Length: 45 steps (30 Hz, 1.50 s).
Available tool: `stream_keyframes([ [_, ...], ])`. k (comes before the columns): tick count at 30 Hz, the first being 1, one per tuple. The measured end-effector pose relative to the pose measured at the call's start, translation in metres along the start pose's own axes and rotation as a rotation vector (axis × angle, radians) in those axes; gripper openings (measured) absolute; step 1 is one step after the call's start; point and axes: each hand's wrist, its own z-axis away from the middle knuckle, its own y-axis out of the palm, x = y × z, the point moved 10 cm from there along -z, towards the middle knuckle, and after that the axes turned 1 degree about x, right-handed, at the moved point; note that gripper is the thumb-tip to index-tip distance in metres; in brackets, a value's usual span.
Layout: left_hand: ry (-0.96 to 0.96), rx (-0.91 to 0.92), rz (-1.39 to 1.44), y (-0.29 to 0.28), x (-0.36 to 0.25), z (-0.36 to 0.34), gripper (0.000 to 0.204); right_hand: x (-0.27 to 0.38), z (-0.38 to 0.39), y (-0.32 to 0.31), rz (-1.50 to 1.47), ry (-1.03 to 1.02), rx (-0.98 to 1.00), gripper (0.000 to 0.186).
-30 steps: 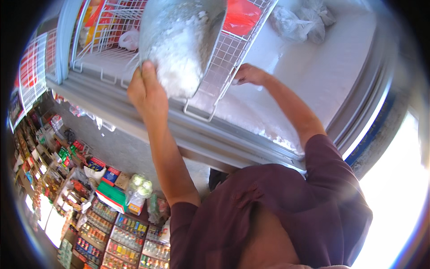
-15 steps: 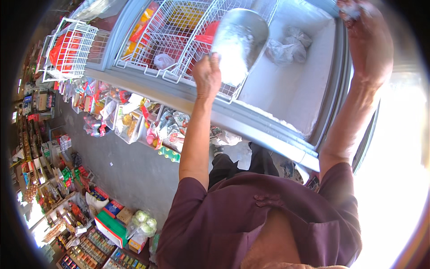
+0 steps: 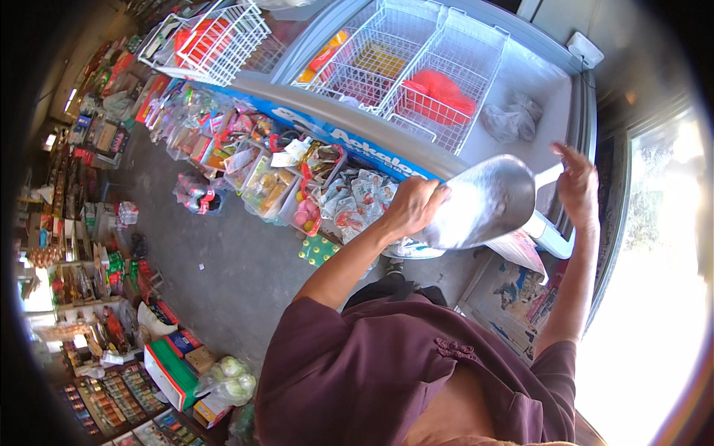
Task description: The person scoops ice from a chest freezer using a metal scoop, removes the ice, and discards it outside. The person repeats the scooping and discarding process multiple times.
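Observation:
My left hand grips the left edge of a large metal scoop, held tilted in front of the freezer. The scoop's inside is bright white in places; I cannot tell whether that is frost or glare. My right hand is at the end of the scoop's pale handle, fingers loosely spread; whether it touches the handle is unclear. Behind are wire baskets, one holding a red bag, and a clouded plastic bag in the freezer's right compartment.
A wire basket sits on the freezer's left part. Packaged goods line the freezer's front on the grey floor. Crowded shelves and cartons run along the left. A bright doorway is at the right.
The scoop has dropped from over the baskets to in front of the freezer, uncovering them. My right hand has come down from the freezer's far right toward the handle, its fingers now looser.

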Motion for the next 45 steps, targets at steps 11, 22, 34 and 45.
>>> stream_keyframes([
  [11, -0.082, 0.226, -0.026, -0.014, 0.008, 0.156, 0.039, 0.093, 0.188, 0.105, -0.094, 0.076, 0.527, 0.024],
  [22, -0.219, 0.578, 0.42, -0.016, 0.017, 0.177, 0.071, 0.165, 0.324, 0.084, -0.343, 0.692, 0.292, 0.024],
  [34, 0.427, 0.461, -0.295, -0.035, -0.065, 0.198, 0.033, 0.29, 0.52, -0.008, -0.13, 1.265, -0.031, 0.027],
  [45, 1.697, 0.892, 0.301, 0.165, -0.489, 0.455, 0.038, 0.35, 0.724, -0.033, -0.128, 1.797, -0.37, 0.031],
])
